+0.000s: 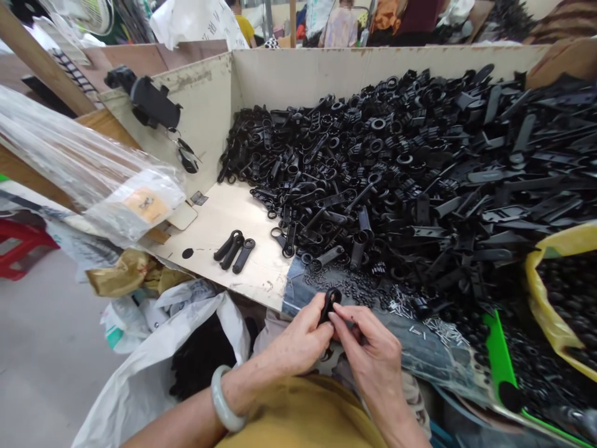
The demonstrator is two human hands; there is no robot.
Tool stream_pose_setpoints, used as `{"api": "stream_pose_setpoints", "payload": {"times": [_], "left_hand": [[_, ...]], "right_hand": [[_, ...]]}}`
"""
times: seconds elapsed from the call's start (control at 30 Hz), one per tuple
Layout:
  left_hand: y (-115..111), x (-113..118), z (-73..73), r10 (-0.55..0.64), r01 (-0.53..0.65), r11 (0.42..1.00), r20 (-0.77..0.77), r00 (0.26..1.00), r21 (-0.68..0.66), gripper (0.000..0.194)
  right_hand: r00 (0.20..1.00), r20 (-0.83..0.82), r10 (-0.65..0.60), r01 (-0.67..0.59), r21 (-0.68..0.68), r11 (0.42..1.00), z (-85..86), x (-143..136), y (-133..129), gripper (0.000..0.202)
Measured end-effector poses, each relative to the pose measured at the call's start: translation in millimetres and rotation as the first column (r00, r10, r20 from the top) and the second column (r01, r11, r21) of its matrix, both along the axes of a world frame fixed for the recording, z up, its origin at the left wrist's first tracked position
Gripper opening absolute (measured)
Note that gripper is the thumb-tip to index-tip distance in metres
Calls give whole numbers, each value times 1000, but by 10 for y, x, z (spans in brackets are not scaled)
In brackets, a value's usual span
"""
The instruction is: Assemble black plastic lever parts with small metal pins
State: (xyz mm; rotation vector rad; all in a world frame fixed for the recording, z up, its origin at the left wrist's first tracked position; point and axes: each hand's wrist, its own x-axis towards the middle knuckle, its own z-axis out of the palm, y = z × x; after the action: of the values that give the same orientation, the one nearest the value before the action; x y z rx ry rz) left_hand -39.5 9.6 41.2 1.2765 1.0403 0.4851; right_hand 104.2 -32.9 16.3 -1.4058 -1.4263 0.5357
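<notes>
My left hand (pixel 298 333) is closed around a black plastic part with a ring-shaped end (pixel 332 297), held above the front edge of the bench. The thumb and fingertips of my right hand (pixel 370 345) pinch together against the same part. Whether a small piece sits between those right fingertips is hidden. To the left, three similar black ring-ended pieces (pixel 234 250) lie together on the pale board. Just beyond my hands, tiny black bits (pixel 347 283) and short metal pins (pixel 445 331) are scattered over a dark mat (pixel 410 348).
A large heap of black plastic parts (pixel 354 149) fills the wooden-walled bench. On the right are a green divider (pixel 500 351) and a yellow-rimmed bag (pixel 541 298). An open white sack (pixel 135 379) with black contents stands below left. Plastic wrap (pixel 93 143) hangs at left; people are behind.
</notes>
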Motion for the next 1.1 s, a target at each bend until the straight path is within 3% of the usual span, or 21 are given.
{"api": "stream_pose_setpoints", "payload": {"times": [0.13,0.23,0.4,0.53,0.67,0.8,0.9,0.97,1.1], "left_hand": [[34,-11,39,14,13,985,157,988,-170,16],[51,-30,12,-23,64,984,236,972,-165,24],[45,-72,-57,-77,79,997,88,993,-17,26],[23,-92,-121,-78,78,995,10,997,62,24],[19,-105,-173,-79,81,992,-25,997,100,30],[28,-106,-148,-89,88,991,-2,996,104,30],[35,-90,-90,-122,121,989,12,992,86,25],[38,-75,-59,-135,134,988,5,991,82,24],[33,-52,-43,-125,127,985,-30,992,116,26]], "right_hand": [[995,40,96,-98,47,994,16,69,-20,22],[977,143,157,-174,117,978,41,143,-21,31],[869,470,152,-256,166,952,109,243,-12,35],[778,614,135,-275,139,951,137,262,-27,32],[794,583,170,-263,77,962,171,261,-53,33],[884,354,304,-291,-90,953,290,310,-94,35],[943,227,244,-207,-173,963,351,382,-113,30],[944,238,230,-189,-184,965,342,419,-107,23],[878,359,318,-287,-139,948,262,426,-68,25]]}}
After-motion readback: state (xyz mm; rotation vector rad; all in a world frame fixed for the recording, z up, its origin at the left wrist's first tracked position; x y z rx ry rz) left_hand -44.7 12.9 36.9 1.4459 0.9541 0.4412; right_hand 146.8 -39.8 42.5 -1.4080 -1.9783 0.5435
